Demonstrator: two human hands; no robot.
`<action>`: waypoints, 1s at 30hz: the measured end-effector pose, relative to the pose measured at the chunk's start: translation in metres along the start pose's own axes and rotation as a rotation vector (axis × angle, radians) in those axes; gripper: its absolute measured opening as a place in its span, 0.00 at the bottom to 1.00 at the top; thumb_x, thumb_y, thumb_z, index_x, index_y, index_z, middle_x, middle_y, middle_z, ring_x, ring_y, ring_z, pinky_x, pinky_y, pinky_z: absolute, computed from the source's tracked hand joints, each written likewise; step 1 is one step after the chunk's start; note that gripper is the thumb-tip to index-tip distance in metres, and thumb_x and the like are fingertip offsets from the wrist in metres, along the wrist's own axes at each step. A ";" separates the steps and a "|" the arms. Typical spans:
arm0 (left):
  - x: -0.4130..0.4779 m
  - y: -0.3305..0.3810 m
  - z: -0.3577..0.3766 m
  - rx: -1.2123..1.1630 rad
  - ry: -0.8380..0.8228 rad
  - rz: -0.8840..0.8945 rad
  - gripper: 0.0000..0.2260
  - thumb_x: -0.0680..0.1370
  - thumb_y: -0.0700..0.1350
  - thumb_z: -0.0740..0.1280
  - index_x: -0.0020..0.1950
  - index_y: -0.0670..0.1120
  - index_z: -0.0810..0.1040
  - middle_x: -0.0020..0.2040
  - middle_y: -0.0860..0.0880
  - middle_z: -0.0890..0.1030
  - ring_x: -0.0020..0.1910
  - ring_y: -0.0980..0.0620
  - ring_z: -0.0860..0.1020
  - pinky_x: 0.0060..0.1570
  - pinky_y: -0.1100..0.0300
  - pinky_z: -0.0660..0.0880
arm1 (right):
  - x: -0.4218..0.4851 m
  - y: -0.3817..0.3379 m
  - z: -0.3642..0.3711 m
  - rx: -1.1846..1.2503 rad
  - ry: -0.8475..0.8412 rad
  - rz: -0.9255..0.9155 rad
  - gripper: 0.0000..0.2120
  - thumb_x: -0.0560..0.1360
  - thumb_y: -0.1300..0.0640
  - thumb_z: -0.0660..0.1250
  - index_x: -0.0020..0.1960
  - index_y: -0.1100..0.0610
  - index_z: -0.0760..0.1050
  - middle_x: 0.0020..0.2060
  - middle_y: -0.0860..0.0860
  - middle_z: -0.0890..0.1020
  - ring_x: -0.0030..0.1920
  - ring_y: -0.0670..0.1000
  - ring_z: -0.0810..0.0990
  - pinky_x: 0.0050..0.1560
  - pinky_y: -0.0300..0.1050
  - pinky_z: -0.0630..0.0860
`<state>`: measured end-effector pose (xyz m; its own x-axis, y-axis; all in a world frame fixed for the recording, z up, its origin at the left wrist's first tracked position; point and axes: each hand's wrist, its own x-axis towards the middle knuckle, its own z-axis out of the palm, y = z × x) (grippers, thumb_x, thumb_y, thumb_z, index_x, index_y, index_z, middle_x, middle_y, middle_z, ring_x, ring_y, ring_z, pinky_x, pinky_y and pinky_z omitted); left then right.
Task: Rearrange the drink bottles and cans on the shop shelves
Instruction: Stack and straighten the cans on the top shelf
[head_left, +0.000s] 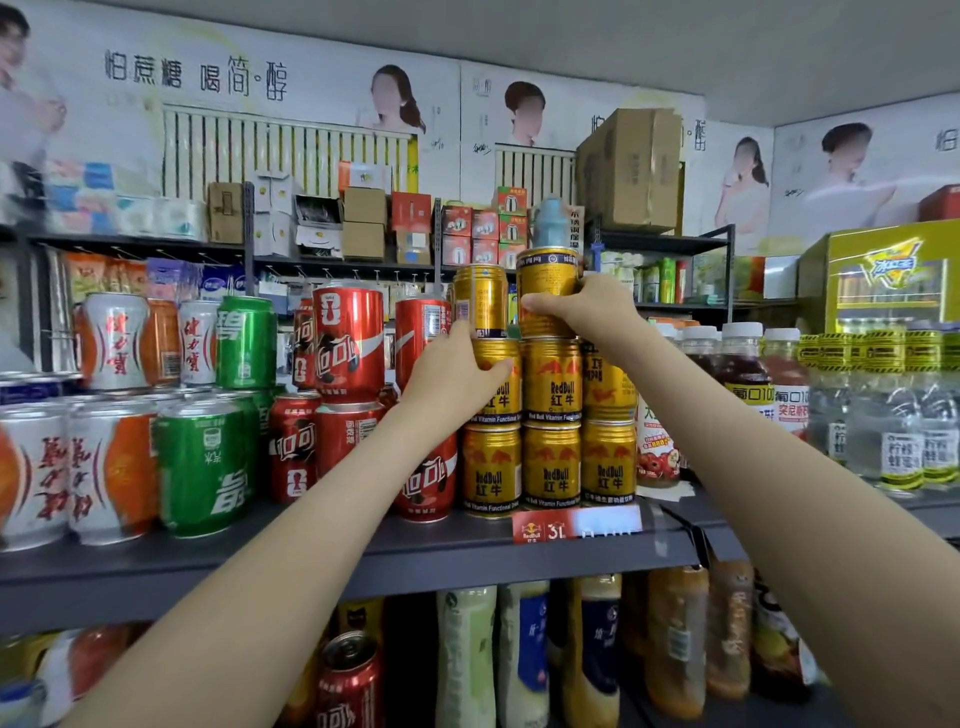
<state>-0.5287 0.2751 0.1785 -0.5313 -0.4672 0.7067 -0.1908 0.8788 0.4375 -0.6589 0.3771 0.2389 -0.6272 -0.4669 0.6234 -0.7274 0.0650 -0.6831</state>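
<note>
Three tiers of short gold metal energy-drink cans (550, 382) stand stacked at the front of the dark grey shop shelf (467, 551), centre of view. Your right hand (592, 312) wraps the top gold can of the middle column (545, 275), with the thumb across its front and the fingers curled round its right side. Whether that can sits fully on the one beneath or is slightly lifted cannot be told. Your left hand (457, 371) grips the left middle-tier gold can (501, 400). Its thumb lies over the can's face; the fingers reach behind and are hidden.

Hazards, judged from this arrangement:
- The neighbouring top-tier gold can (480, 299) stands just beside the gripped one, so a sideways pull would likely nudge it off its narrow seat.
- An off-centre placement could tip the whole column, since each can rests only on a rim.
- Loosening your left hand too early removes the brace.
- A falling can would probably strike the tall red cola cans (348, 338) to the left or the white-capped juice bottles (743, 374) to the right.
</note>
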 end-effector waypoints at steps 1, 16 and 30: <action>0.000 -0.001 0.000 -0.004 0.003 0.004 0.24 0.76 0.55 0.66 0.67 0.45 0.66 0.57 0.47 0.77 0.54 0.49 0.76 0.48 0.58 0.74 | 0.000 0.000 0.001 -0.013 0.003 -0.009 0.28 0.66 0.44 0.75 0.58 0.58 0.73 0.51 0.52 0.80 0.51 0.52 0.79 0.53 0.49 0.78; 0.004 0.032 -0.039 -0.817 0.047 -0.181 0.26 0.79 0.63 0.54 0.60 0.42 0.75 0.54 0.42 0.80 0.52 0.47 0.80 0.55 0.55 0.77 | -0.023 -0.002 -0.012 -0.240 0.165 -0.692 0.33 0.69 0.56 0.74 0.70 0.58 0.65 0.64 0.53 0.74 0.64 0.50 0.71 0.64 0.43 0.69; 0.013 0.038 -0.040 -1.024 -0.013 0.000 0.15 0.78 0.46 0.66 0.62 0.41 0.71 0.50 0.45 0.79 0.48 0.51 0.81 0.55 0.55 0.78 | -0.032 -0.042 -0.012 0.672 -0.245 -0.134 0.14 0.76 0.57 0.61 0.61 0.55 0.72 0.55 0.59 0.80 0.54 0.56 0.80 0.60 0.58 0.76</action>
<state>-0.5093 0.2984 0.2265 -0.5409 -0.4607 0.7037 0.6027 0.3712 0.7064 -0.6116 0.4003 0.2519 -0.4069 -0.6220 0.6689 -0.4160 -0.5258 -0.7420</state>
